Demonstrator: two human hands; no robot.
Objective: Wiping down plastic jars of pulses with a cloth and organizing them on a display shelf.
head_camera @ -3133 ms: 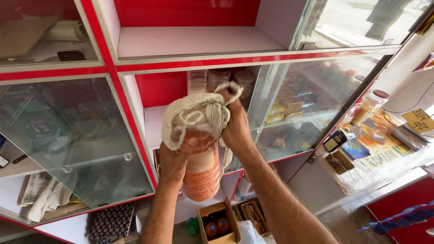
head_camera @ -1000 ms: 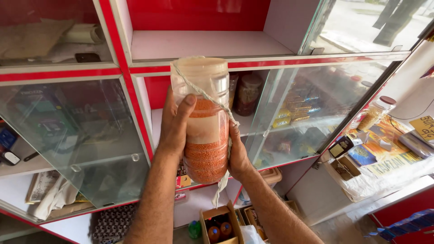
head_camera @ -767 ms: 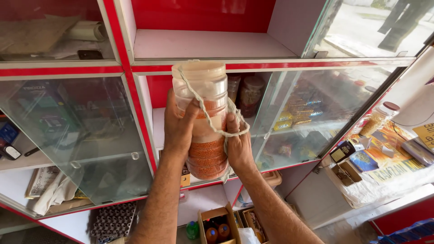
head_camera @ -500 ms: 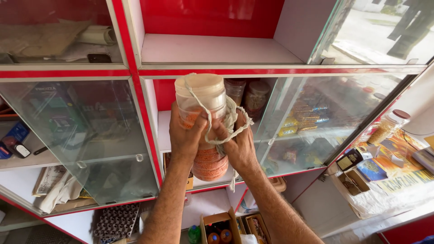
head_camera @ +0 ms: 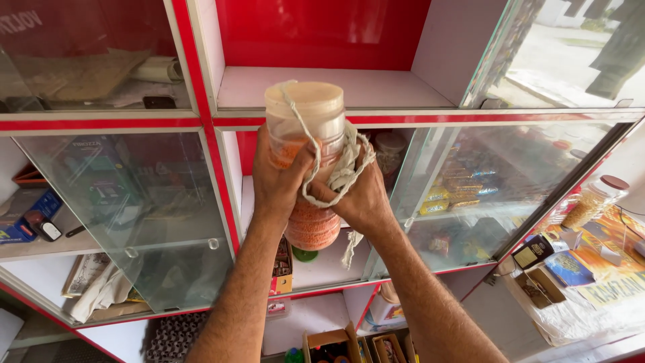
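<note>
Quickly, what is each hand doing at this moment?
Left hand: closed around the clear jar of orange grains.
Right hand: closed on the white cloth against the jar.

I count two hands in view, my left hand (head_camera: 279,181) and my right hand (head_camera: 359,195), and both are on one clear plastic jar (head_camera: 306,161) filled with orange grains. One pale lid (head_camera: 304,97) caps it, and one off-white cord (head_camera: 339,168) loops over it. In front of me the cabinet shows three glass doors: one at the left (head_camera: 127,215), one swung open at the right (head_camera: 490,181), and one at the upper right (head_camera: 571,47). One more jar with a red lid (head_camera: 594,202) stands far right. Two open cardboard boxes (head_camera: 329,344) sit below, though their contents are too small to count.
</note>
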